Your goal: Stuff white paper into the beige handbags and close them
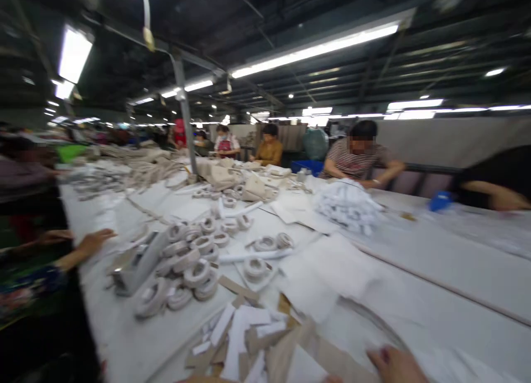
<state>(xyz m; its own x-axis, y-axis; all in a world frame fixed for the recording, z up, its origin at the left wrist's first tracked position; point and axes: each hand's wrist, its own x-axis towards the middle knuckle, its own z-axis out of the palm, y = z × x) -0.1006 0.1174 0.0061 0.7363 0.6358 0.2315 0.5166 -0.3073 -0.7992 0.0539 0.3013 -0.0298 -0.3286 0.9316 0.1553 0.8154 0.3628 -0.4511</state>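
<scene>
The right hand [396, 365] is curling partly open by the strip [379, 317], which is arcing beyond it; scraps [237, 338] are lying leftward. Whether it or the barely showing left hand [205, 379] is gripping, I cannot tell.

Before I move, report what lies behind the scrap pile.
Behind the scrap pile, coiled strips and a white sheet lie on the table; whatever the pile covers cannot be seen.

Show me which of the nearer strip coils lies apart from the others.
The strip coil in front of the white tube. It lies alone; others bunch together.
</scene>
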